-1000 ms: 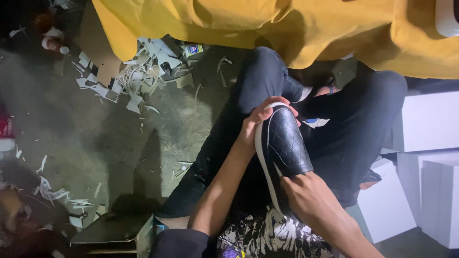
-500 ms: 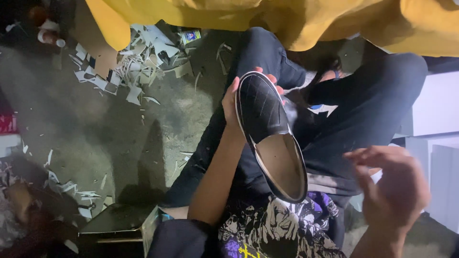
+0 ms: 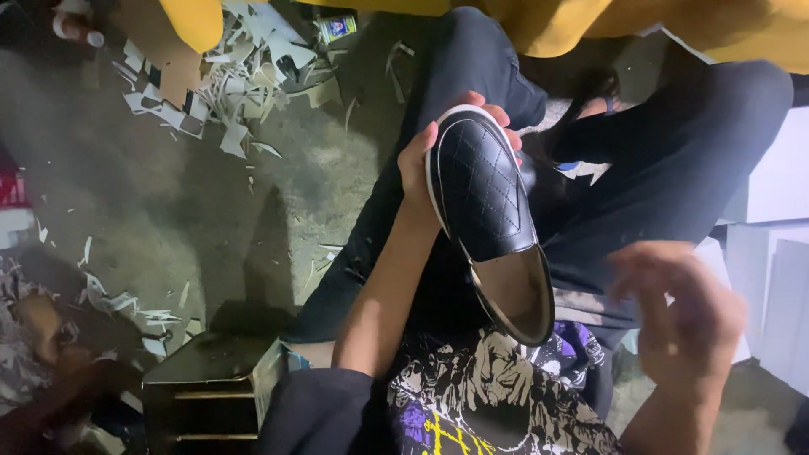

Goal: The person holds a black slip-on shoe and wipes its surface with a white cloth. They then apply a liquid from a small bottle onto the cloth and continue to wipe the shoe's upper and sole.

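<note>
Black quilted leather covers the toe of a slip-on shoe, shown in the head view, the only view, with its toe pointing away from the wearer of the camera and its opening turned toward the lens. A white edge runs round the sole line; the lining inside the opening is tan. The shoe is held in the air above the person's lap, over dark trousers and a patterned shirt.

The left hand grips the toe end: the thumb lies along the near side of the upper, and the fingertips curl over the far rim, so the hand is closed round the shoe. The forearm runs down to a dark sleeve at the lower edge.

The right hand is off the shoe, just beside its heel end, fingers spread and loosely open, holding nothing (it is blurred, so finer detail cannot be told).

On the dusty floor to the left lie white scraps, heaped thickest near the top, with thinner slivers lower down. A small can stands at the far edge of the heap. Yellow cloth hangs across the top of the frame. A dark box sits at the lower left, beside the sleeve. White boxes are stacked at the right edge
</note>
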